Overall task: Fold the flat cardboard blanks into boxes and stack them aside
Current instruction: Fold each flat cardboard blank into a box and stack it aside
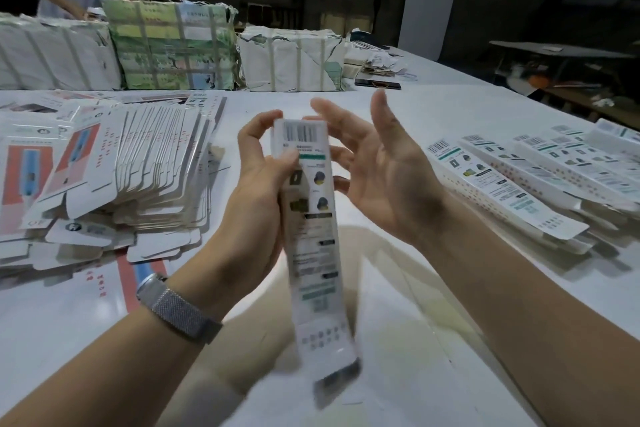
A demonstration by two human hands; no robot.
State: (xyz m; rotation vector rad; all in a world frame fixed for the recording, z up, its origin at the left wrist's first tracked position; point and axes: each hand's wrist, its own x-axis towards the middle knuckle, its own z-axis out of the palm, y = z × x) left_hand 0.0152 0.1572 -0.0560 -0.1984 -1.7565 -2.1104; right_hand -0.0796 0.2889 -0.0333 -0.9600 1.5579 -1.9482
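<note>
On the left of the white surface we see a fanned heap of flat blanks. Our left hand, a watch on its wrist, grips the upper part of a long narrow box held upright above the surface — its lower end blurred. Our right hand is spread open beside it, fingers just behind the top. Folded boxes lie stacked at right

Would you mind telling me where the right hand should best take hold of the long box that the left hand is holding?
Probably the upper end of the long box, from its right side: the left hand grips the left edge there, and the open right hand already faces it.
</note>
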